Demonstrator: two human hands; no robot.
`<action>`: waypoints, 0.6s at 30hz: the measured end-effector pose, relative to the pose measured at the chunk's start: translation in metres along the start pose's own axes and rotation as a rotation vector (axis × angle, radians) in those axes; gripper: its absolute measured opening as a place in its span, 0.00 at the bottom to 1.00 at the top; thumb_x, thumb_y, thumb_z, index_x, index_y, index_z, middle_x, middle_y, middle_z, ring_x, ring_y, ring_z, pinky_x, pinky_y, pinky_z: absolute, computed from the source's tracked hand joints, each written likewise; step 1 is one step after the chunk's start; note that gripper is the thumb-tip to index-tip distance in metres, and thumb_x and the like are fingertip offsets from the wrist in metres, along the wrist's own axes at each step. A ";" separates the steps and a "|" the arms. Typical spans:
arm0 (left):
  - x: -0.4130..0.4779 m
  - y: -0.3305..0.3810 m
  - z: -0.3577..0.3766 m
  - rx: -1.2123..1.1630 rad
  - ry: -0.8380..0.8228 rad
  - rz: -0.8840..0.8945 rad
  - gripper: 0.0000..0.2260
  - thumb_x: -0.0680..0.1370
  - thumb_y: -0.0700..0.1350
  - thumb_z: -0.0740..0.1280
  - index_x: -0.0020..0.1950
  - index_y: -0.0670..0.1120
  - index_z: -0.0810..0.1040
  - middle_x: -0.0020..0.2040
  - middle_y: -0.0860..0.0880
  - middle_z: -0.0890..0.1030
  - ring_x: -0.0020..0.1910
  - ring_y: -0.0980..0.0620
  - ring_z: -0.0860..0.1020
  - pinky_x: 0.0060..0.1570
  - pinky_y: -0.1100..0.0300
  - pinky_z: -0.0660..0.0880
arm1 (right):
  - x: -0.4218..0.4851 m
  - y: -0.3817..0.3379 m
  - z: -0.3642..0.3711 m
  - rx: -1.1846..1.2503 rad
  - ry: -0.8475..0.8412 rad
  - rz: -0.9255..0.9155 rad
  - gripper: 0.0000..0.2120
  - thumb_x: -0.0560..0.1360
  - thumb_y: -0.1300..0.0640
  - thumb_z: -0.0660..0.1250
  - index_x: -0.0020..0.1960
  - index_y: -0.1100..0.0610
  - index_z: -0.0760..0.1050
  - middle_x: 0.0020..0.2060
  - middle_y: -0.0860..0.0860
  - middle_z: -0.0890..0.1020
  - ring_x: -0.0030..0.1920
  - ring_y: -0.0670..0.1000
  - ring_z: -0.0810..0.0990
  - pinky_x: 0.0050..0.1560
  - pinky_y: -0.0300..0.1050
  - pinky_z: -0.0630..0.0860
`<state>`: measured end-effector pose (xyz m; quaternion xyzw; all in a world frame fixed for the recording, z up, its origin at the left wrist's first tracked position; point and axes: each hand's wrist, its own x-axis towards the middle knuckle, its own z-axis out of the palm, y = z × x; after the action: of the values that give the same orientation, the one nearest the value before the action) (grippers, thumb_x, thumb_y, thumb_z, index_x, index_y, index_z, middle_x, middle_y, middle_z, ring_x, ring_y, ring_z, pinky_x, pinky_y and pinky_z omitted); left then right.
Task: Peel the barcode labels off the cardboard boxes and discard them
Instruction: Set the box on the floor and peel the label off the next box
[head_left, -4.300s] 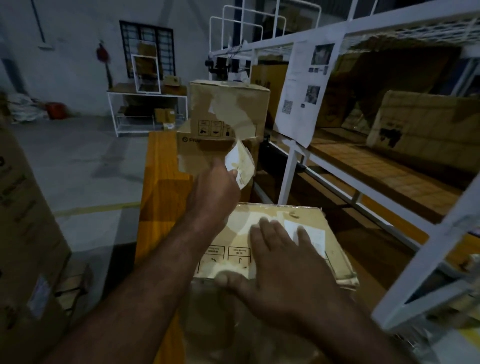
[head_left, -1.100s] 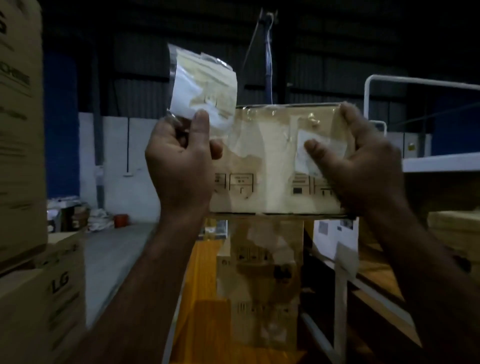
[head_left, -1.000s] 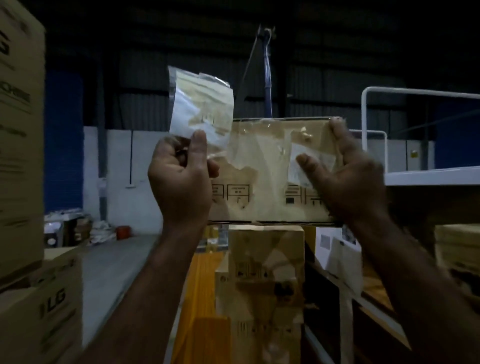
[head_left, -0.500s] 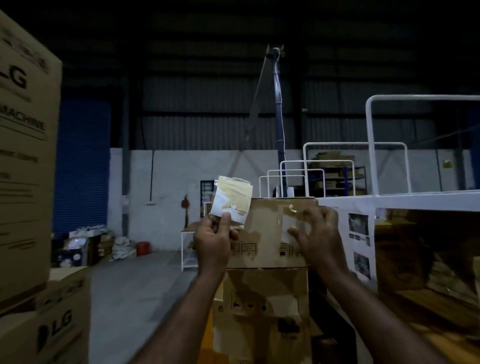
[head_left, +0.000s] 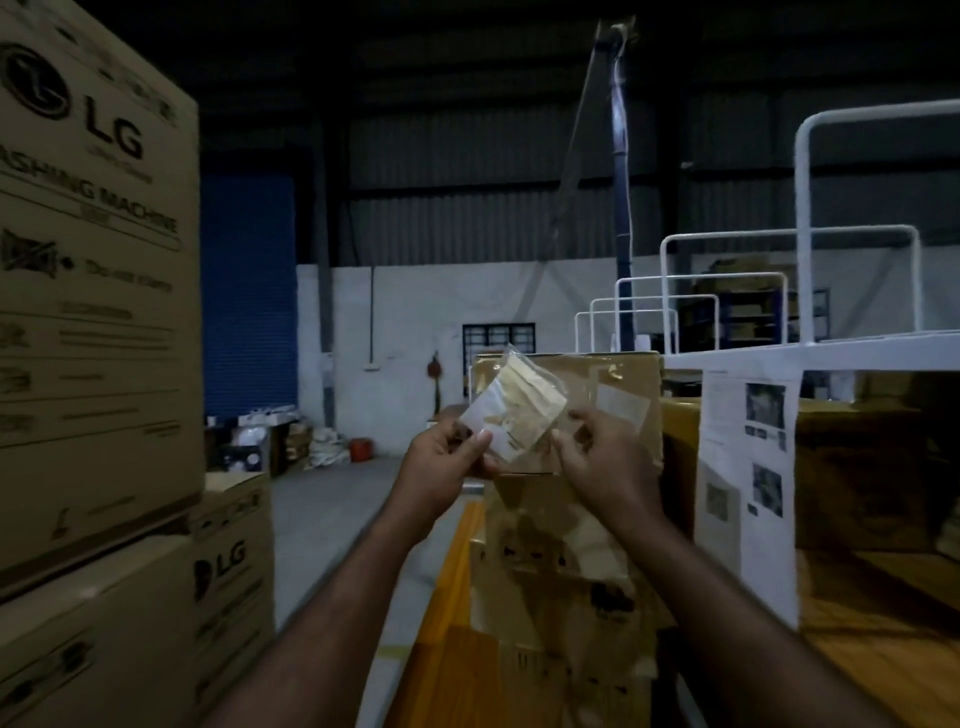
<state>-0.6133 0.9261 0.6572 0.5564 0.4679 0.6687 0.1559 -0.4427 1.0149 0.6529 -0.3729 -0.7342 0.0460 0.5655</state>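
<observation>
Large LG washing-machine cartons are standing stacked along the left edge of the view. A white rack is filling the right side, with a printed sheet hanging on its post. Between them a stack of cardboard boxes is rising, the top box still bearing a pale label. In front of that box, the left hand is pinching a peeled label at its lower corner, while the right hand is half curled just beside its right edge, contact unclear.
</observation>
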 end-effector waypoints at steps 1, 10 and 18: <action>-0.009 0.005 -0.008 0.019 -0.036 -0.019 0.09 0.81 0.40 0.66 0.40 0.44 0.76 0.33 0.45 0.82 0.35 0.49 0.83 0.38 0.60 0.80 | -0.004 -0.008 -0.001 0.186 -0.012 0.030 0.20 0.75 0.48 0.66 0.66 0.46 0.70 0.48 0.45 0.77 0.45 0.47 0.79 0.41 0.53 0.82; -0.156 0.027 -0.149 0.223 -0.025 -0.276 0.06 0.71 0.43 0.74 0.35 0.45 0.80 0.33 0.43 0.79 0.28 0.54 0.77 0.31 0.65 0.74 | -0.091 -0.097 0.010 1.028 -0.849 0.137 0.20 0.67 0.60 0.73 0.59 0.57 0.78 0.46 0.61 0.83 0.44 0.59 0.80 0.45 0.52 0.78; -0.421 0.021 -0.272 0.271 0.367 -0.682 0.07 0.76 0.41 0.71 0.38 0.45 0.82 0.33 0.48 0.82 0.30 0.55 0.77 0.33 0.64 0.74 | -0.290 -0.203 0.077 0.771 -1.373 0.036 0.05 0.71 0.64 0.73 0.44 0.63 0.78 0.33 0.57 0.84 0.32 0.55 0.81 0.33 0.47 0.78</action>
<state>-0.7089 0.4854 0.4372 0.2563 0.7295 0.5990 0.2079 -0.5858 0.7224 0.4936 -0.0504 -0.8454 0.5266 0.0741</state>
